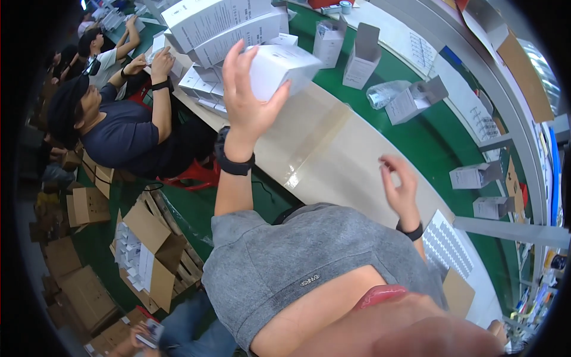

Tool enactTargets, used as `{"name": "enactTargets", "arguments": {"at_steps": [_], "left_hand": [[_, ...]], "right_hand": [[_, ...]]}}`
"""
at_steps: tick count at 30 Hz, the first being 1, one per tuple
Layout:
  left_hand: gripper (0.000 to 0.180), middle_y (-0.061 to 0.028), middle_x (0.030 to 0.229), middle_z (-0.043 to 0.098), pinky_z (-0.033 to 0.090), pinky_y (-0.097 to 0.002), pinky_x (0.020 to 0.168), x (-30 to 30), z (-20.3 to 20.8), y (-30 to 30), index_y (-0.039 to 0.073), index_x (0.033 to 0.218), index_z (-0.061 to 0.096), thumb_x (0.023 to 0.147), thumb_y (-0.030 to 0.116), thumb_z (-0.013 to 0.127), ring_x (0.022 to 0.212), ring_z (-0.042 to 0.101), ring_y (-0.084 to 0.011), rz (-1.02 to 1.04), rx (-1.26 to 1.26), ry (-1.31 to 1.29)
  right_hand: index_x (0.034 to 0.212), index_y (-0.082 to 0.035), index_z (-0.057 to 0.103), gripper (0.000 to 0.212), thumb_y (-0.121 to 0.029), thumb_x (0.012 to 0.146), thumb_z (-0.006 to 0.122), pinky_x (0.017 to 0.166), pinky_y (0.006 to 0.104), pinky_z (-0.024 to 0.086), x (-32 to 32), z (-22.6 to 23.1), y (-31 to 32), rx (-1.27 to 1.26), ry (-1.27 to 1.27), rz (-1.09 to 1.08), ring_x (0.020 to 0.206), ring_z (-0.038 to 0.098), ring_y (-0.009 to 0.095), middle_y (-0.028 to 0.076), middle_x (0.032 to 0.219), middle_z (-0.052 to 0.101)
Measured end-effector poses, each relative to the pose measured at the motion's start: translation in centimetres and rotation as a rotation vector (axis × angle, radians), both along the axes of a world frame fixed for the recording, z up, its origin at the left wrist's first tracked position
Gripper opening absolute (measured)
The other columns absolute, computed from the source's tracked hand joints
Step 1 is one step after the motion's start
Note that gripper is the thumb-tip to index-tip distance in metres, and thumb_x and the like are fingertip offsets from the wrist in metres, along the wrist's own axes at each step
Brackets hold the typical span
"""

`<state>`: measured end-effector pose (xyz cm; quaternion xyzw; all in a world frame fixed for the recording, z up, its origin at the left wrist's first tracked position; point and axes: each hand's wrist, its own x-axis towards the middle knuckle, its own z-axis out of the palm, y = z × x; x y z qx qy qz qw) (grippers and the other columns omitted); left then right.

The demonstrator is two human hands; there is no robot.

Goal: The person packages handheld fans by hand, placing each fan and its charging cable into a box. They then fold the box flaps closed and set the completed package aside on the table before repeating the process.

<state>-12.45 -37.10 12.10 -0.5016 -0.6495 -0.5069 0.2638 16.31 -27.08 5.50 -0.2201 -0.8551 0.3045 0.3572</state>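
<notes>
The left hand [248, 102] is clamping a box [278, 70] at 1 o'clock from its palm; at 4 o'clock the right hand [402, 185] is hovering over the table [357, 156], loosely parted.

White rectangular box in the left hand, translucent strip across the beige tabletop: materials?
White rectangular box: likely cardboard, smooth satin finish, given its flat panels; coating unclear. Translucent strip: probably glossy plastic tape; the beige tabletop shows through and it glints.
</notes>
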Motion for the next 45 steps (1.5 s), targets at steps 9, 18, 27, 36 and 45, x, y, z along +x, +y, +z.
{"name": "enactTargets", "arguments": {"at_steps": [9,18,27,36,45], "left_hand": [[0.058,-0.0147,0.121,0.047,0.041,-0.0374,0.086,4.7,-1.9,3.8,0.007,0.115,0.048,0.062,0.019,0.071,0.104,0.050,-0.0302,-0.889,-0.396,-0.037],[0.087,-0.0320,0.129,0.030,0.025,-0.0548,0.096,-0.8,-15.3,3.7,-0.003,0.127,0.034,0.067,0.050,0.068,0.119,0.032,-0.0455,0.633,-0.212,0.175],[0.075,-0.0353,0.131,0.024,0.025,-0.0543,0.098,-0.6,-27.5,9.0,0.005,0.130,0.034,0.073,0.044,0.063,0.122,0.023,-0.0521,0.209,-0.525,-0.264],[0.057,-0.0244,0.134,0.032,0.028,-0.0508,0.098,-1.1,-29.3,10.0,0.003,0.120,0.048,0.076,0.037,0.061,0.124,0.024,-0.0467,-0.035,-0.522,-0.281],[0.072,-0.0218,0.129,0.039,0.029,-0.0420,0.099,5.0,-21.2,13.3,0.000,0.127,0.037,0.071,0.031,0.068,0.122,0.033,-0.0380,-0.319,-0.502,-0.328]], "right_hand": [[0.132,-0.005,0.029,0.084,-0.017,0.063,0.075,0.089,0.0337,0.041,-4.4,3.1,2.2,0.082,0.005,0.189,0.103,0.052,0.025,0.017,0.118,0.048],[0.134,-0.003,0.025,0.092,-0.014,0.059,0.077,0.089,0.0326,0.041,3.8,-9.1,6.6,-0.810,0.151,-0.226,0.105,0.049,0.022,0.014,0.116,0.047],[0.135,-0.005,0.025,0.091,-0.015,0.060,0.075,0.088,0.0326,0.041,2.5,-9.4,5.4,-0.841,0.059,-0.278,0.103,0.049,0.022,0.013,0.113,0.048],[0.134,-0.005,0.026,0.090,-0.015,0.059,0.074,0.088,0.0332,0.041,1.6,-10.2,6.6,-0.859,0.026,-0.258,0.104,0.049,0.023,0.014,0.113,0.048],[0.133,-0.006,0.026,0.086,-0.009,0.062,0.074,0.086,0.0328,0.044,1.6,-9.7,11.5,-0.892,0.224,-0.229,0.102,0.050,0.022,0.013,0.112,0.049]]}}
